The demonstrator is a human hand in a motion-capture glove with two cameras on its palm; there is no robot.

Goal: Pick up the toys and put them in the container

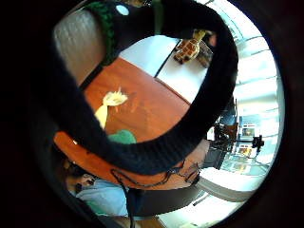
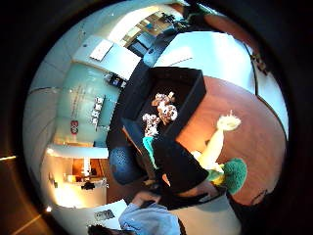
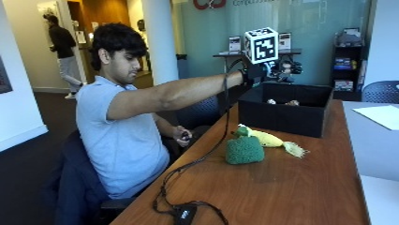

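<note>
Office lobby or reception area, frosted teal glass partition wall [image 3: 312, 23] with red lettering, white round column [image 3: 159, 40], dark display shelf [image 3: 349, 61], long reddish-brown wooden desk [image 3: 293, 187], dark office chair [image 3: 380, 91]

A black strap [image 1: 190, 142] of the gloved hand loops across the middle of this view, and through the loop shows the reddish-brown wooden table [image 1: 147, 102]. On the wood lies a yellow plush toy [image 1: 110, 104] with a frayed pale tuft at one end, and just beside its other end the green knitted toy [image 1: 122, 137] peeks over the strap. Far off, on a white table [image 1: 180, 78], stands a giraffe-patterned toy [image 1: 189, 47].
</note>
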